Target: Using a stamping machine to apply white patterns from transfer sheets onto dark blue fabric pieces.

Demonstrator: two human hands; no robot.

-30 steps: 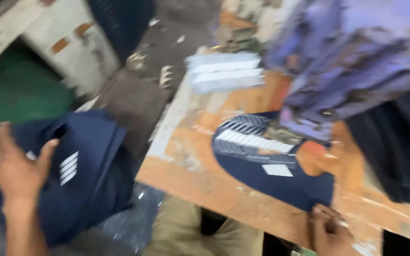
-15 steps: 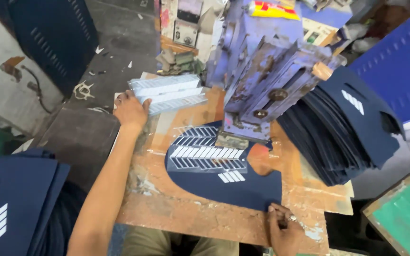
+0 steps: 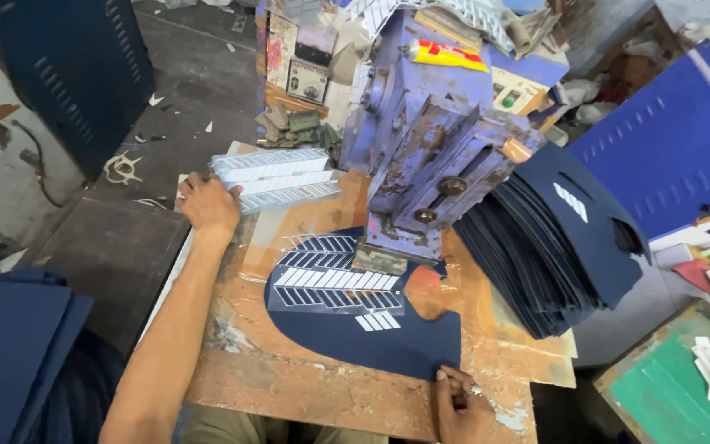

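Resting open on the stack of silvery chevron-patterned strips (image 3: 277, 179) at ten o'clock, the left hand (image 3: 207, 205) is nearer it, its long axis running nine-to-three, while the right hand (image 3: 462, 403) pinches the navy fabric panel (image 3: 371, 341) at five o'clock.

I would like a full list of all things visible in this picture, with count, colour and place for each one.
navy cut piece: one, dark blue with white stripe marks, flat on the board under the press
press machine: one, worn purple-blue, behind the board
wooden board: one, brown, worn, in the middle
striped film sheets: a small stack, pale grey, at the board's far left
navy pieces stack: many, dark blue, right of the press
finished navy pieces: a pile, dark blue, lower left
glue tube: one, yellow, on the machine
left hand: on the film sheets
right hand: at the cut piece's near edge
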